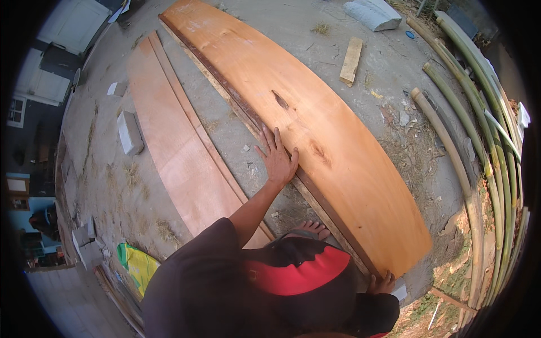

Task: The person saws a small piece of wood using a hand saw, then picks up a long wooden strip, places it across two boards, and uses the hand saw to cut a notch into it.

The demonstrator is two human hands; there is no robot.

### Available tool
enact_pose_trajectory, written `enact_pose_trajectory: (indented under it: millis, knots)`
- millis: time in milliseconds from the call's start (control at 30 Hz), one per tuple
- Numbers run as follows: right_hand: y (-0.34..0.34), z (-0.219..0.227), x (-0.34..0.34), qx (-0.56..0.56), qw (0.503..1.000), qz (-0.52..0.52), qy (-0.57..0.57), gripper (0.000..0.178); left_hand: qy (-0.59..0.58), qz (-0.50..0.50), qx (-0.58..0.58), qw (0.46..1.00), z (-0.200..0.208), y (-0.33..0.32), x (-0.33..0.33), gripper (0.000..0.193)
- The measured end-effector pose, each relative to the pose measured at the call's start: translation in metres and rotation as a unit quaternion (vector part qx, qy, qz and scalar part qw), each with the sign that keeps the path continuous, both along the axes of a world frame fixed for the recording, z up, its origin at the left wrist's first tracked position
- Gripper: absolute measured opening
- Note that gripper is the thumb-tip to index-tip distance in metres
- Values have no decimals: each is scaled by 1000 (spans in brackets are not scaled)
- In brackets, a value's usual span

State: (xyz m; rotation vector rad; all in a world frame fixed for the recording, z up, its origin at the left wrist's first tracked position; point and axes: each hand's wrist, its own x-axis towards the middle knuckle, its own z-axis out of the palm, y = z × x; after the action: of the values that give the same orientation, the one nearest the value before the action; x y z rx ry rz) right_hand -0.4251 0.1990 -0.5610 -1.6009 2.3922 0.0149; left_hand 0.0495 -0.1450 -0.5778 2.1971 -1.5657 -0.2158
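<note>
A long orange-brown wood panel lies diagonally on the ground, a dark brown strip running along its left edge. My left hand rests flat across this edge about midway, fingers spread and holding nothing. At the panel's near end, my right hand grips the corner with its fingertips bent over the edge; part of that hand is hidden. Left of the panel lies a second, paler wood board with a narrow raised strip along one side. My bare foot shows between the two.
Pale blocks stand left of the paler board. A short wood offcut and a grey concrete piece lie beyond the panel. Bamboo poles stretch along the right. A yellow-green sack lies at lower left.
</note>
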Motion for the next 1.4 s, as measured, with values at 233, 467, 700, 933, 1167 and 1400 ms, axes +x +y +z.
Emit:
enact_pose_trajectory:
  millis: [233, 467, 700, 933, 1167, 1400]
  knots:
    - [-15, -1, 30, -86, 993, 30, 69, 96, -89, -177, 15, 980, 5, -18, -19, 76]
    - [-3, -22, 13, 51, 996, 70, 31, 95, -70, -177, 22, 982, -6, -17, -4, 74]
    - [84, -25, -16, -19, 961, -269, -59, 75, -109, -223, 29, 968, -2, -38, -15, 67]
    - [143, 48, 16, -183, 804, -564, -33, 57, -221, -213, 10, 952, -43, -22, 6, 72]
    - [284, 57, 185, -163, 599, -779, -87, 70, -220, -228, 17, 948, -31, -21, 5, 70]
    - [320, 36, 358, -28, 606, -789, 92, 61, -49, -293, 108, 949, -4, -31, -13, 71]
